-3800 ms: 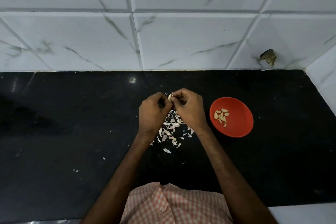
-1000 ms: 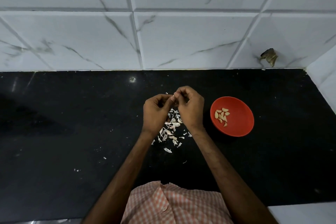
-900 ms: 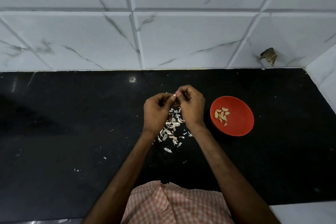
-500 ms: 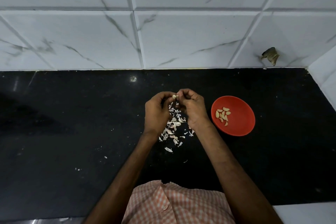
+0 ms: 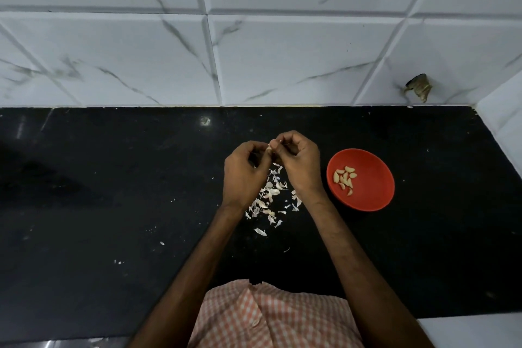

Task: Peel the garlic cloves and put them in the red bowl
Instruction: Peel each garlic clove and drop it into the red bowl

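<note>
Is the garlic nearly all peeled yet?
Done: several peeled cloves lie in the red bowl, and a pile of skins sits on the counter. In hand: the left hand and right hand pinch one clove, peeling it. Left: that clove goes in the bowl; whether unpeeled ones hide among the skins, I cannot tell.

A home kitchen: black stone counter (image 5: 113,192), marble-look wall tiles (image 5: 282,59) at 12 o'clock, garlic skins (image 5: 268,200) at centre
</note>
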Action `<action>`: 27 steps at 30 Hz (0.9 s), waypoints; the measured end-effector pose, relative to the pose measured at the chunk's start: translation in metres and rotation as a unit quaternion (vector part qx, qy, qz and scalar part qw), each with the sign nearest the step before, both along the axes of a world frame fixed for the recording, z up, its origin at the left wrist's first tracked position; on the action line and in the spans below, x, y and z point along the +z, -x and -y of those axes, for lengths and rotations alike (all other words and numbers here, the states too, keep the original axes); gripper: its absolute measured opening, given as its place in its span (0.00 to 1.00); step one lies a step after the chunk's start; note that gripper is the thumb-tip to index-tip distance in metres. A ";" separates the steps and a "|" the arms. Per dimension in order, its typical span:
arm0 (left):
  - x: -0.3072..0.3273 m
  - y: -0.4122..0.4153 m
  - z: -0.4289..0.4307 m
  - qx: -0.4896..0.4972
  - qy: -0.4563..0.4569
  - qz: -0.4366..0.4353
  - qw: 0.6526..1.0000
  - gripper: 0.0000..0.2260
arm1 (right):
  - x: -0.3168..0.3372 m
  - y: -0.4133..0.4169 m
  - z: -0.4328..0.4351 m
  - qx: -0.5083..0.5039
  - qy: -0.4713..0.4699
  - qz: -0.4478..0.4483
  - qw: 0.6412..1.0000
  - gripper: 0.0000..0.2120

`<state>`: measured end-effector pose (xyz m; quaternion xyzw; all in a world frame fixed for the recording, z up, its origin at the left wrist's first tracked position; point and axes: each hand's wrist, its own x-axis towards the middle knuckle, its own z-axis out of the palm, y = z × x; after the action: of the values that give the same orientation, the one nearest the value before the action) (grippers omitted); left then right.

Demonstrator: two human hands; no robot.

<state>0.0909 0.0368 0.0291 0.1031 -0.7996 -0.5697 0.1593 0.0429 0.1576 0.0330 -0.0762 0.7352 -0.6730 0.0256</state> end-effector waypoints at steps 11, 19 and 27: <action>0.004 -0.002 -0.002 -0.003 -0.101 -0.002 0.995 0.03 | 0.009 -0.001 0.000 0.004 0.139 0.213 0.967 0.06; 0.005 -0.001 0.000 0.015 -0.092 -0.013 0.996 0.03 | 0.006 0.000 -0.008 0.010 0.079 0.100 0.992 0.05; 0.005 0.000 0.001 0.011 -0.038 -0.039 0.998 0.06 | 0.003 0.001 -0.009 0.054 0.031 -0.016 0.998 0.05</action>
<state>0.0907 0.0362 0.0343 0.0962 -0.7692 -0.6017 0.1927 0.0420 0.1669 0.0361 -0.1271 0.7095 -0.6915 0.0481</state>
